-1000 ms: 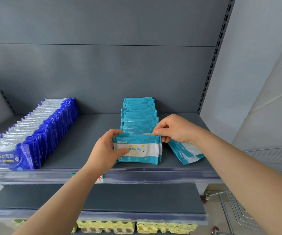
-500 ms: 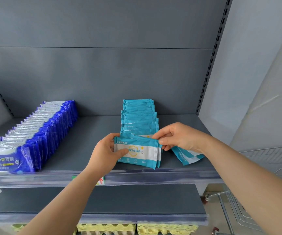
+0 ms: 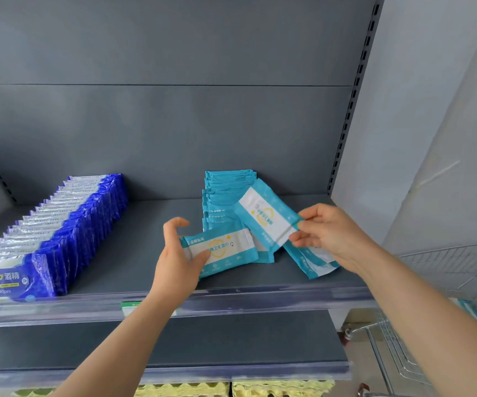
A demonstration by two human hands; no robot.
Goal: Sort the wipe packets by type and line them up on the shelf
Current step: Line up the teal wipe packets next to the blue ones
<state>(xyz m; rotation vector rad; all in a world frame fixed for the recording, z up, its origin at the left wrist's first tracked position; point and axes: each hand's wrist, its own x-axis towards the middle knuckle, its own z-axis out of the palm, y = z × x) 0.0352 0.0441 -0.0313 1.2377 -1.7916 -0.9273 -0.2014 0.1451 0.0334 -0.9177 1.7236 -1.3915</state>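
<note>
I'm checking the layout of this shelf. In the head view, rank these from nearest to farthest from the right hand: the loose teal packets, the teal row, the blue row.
1. Loose teal packets: directly under the right hand, at the shelf's right.
2. Teal row: just left of it, mid-shelf, running back.
3. Blue row: far left of the shelf.

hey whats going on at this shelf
A person is sorting wipe packets on a grey shelf. The left hand holds one teal packet at the front of the teal row, while the right hand pinches another teal packet lifted at an angle. A few loose teal packets lie beneath the right hand. A blue row is lined up on the left.
</note>
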